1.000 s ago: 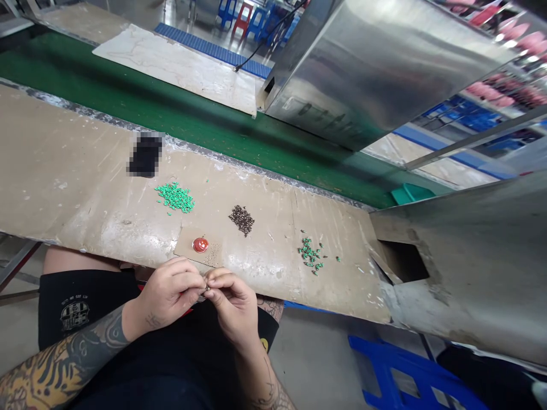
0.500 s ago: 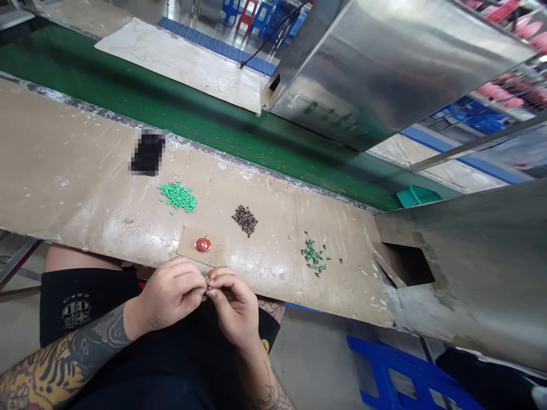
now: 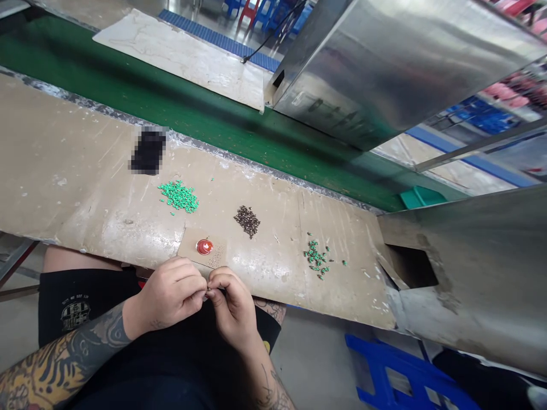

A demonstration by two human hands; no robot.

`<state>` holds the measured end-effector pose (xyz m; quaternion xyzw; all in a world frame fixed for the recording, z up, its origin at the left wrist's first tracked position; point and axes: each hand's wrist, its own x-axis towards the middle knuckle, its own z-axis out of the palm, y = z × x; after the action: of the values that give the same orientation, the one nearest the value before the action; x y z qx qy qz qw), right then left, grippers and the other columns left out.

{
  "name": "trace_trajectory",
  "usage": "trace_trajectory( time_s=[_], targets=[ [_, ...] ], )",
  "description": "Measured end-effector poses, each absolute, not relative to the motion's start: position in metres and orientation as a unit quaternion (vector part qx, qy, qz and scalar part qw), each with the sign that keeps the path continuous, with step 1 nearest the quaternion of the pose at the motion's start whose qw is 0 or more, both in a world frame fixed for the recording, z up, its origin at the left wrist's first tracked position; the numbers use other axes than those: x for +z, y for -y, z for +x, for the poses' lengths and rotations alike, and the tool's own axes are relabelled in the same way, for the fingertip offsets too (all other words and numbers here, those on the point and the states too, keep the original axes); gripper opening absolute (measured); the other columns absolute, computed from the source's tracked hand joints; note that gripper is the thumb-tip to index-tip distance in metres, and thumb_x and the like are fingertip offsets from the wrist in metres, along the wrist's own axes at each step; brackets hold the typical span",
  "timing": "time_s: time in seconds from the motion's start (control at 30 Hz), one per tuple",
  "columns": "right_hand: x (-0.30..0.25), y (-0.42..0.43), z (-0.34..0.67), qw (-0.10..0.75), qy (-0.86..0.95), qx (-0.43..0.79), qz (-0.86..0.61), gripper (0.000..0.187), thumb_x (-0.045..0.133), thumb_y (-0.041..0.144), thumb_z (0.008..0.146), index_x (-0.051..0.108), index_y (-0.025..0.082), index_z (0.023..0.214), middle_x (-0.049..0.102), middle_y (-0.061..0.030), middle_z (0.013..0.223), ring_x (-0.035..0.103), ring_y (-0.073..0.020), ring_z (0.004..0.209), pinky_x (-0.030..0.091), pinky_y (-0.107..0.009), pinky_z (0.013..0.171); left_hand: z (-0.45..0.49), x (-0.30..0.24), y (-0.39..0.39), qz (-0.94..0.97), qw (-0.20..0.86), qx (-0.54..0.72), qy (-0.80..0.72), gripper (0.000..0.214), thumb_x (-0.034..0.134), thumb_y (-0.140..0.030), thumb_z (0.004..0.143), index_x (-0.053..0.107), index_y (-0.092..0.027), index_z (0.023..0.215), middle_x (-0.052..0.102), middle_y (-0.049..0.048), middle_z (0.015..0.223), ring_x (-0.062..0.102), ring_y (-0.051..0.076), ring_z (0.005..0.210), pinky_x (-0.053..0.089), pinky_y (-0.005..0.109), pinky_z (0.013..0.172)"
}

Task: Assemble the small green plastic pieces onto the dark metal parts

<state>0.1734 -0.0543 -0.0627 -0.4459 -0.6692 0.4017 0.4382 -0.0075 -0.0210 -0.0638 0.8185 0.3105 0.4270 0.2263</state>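
Observation:
My left hand [image 3: 168, 295] and my right hand [image 3: 233, 307] meet fingertip to fingertip just below the near edge of the worn bench [image 3: 77, 188]. Both are closed in a pinch on a tiny part [image 3: 208, 290] held between them, too small to name. Just beyond my fingers a red round cap [image 3: 204, 246] sits on a small cardboard square [image 3: 190, 246]. Farther back lie a pile of green pieces [image 3: 179, 197], a pile of small dark pieces [image 3: 247, 220] and a looser scatter of green pieces [image 3: 317, 259] to the right.
A green conveyor belt [image 3: 179, 117] runs behind the bench. A large metal housing [image 3: 384, 62] hangs over it at the right, and a metal chute with a square opening [image 3: 412, 266] adjoins the bench's right end. A blue stool [image 3: 393, 376] stands on the floor.
My hands have stayed pinched together at the bench edge with only small finger shifts. The view has drifted slightly.

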Motion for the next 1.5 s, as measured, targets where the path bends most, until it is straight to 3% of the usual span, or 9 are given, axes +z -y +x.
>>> trace_trajectory(
  time_s=[0.23, 0.43, 0.73, 1.0, 1.13, 1.27, 1.5],
  targets=[
    [-0.065, 0.049, 0.170, 0.452, 0.676, 0.388, -0.433, 0.021, 0.056, 0.011, 0.097, 0.063, 0.027, 0.108, 0.067, -0.0057, 0.098, 0.065, -0.0210, 0.091, 0.056, -0.037, 0.077, -0.010, -0.063, 0.016, 0.808, 0.254, 0.429, -0.313, 0.017, 0.052, -0.010, 0.093, 0.056, -0.021, 0.081, 0.063, -0.0001, 0.069, 0.054, 0.016, 0.064, 0.046, 0.028, 0.065],
    [-0.068, 0.048, 0.172, 0.474, 0.669, 0.381, -0.427, 0.021, 0.059, 0.007, 0.094, 0.066, 0.027, 0.099, 0.068, -0.0038, 0.091, 0.066, -0.0197, 0.084, 0.055, -0.037, 0.073, -0.009, -0.064, 0.016, 0.804, 0.270, 0.421, -0.322, 0.018, 0.052, -0.007, 0.090, 0.054, -0.021, 0.077, 0.059, -0.0009, 0.066, 0.052, 0.015, 0.063, 0.044, 0.028, 0.063],
    [-0.084, 0.063, 0.155, 0.548, 0.533, 0.445, -0.467, 0.007, 0.063, 0.022, 0.097, 0.064, 0.025, 0.091, 0.064, -0.0031, 0.089, 0.063, -0.0181, 0.083, 0.054, -0.033, 0.073, -0.006, -0.068, 0.025, 0.770, 0.294, 0.459, -0.330, 0.016, 0.057, -0.007, 0.090, 0.055, -0.020, 0.081, 0.061, -0.0002, 0.071, 0.055, 0.015, 0.067, 0.046, 0.028, 0.066],
    [-0.076, 0.065, 0.159, 0.534, 0.567, 0.424, -0.462, 0.009, 0.059, 0.025, 0.100, 0.065, 0.025, 0.093, 0.060, -0.0045, 0.090, 0.061, -0.0204, 0.087, 0.053, -0.035, 0.074, -0.008, -0.065, 0.029, 0.763, 0.327, 0.459, -0.315, 0.012, 0.056, -0.012, 0.094, 0.059, -0.020, 0.085, 0.063, 0.0005, 0.073, 0.058, 0.015, 0.068, 0.047, 0.027, 0.066],
    [-0.073, 0.062, 0.172, 0.503, 0.623, 0.360, -0.479, 0.014, 0.053, 0.017, 0.101, 0.063, 0.025, 0.095, 0.059, -0.0046, 0.090, 0.061, -0.0206, 0.087, 0.051, -0.035, 0.075, -0.027, -0.067, -0.002, 0.777, 0.269, 0.400, -0.406, 0.010, 0.056, -0.016, 0.095, 0.061, -0.019, 0.086, 0.066, 0.0037, 0.079, 0.061, 0.020, 0.076, 0.049, 0.033, 0.073],
    [-0.072, 0.053, 0.188, 0.454, 0.674, 0.289, -0.507, 0.016, 0.052, 0.012, 0.099, 0.061, 0.025, 0.097, 0.060, -0.0049, 0.093, 0.061, -0.0203, 0.087, 0.051, -0.035, 0.075, -0.051, -0.079, -0.054, 0.760, 0.133, 0.276, -0.574, 0.012, 0.059, -0.022, 0.094, 0.066, -0.016, 0.103, 0.071, 0.0117, 0.107, 0.061, 0.032, 0.103, 0.049, 0.047, 0.092],
    [-0.071, 0.028, 0.202, 0.372, 0.735, 0.215, -0.525, 0.016, 0.053, 0.012, 0.097, 0.063, 0.024, 0.096, 0.064, -0.0058, 0.094, 0.063, -0.0226, 0.090, 0.053, -0.038, 0.078, -0.057, -0.099, -0.081, 0.774, 0.059, 0.189, -0.601, 0.018, 0.059, -0.026, 0.097, 0.076, -0.021, 0.099, 0.066, 0.0105, 0.098, 0.057, 0.031, 0.098, 0.048, 0.043, 0.082]
  ],
)
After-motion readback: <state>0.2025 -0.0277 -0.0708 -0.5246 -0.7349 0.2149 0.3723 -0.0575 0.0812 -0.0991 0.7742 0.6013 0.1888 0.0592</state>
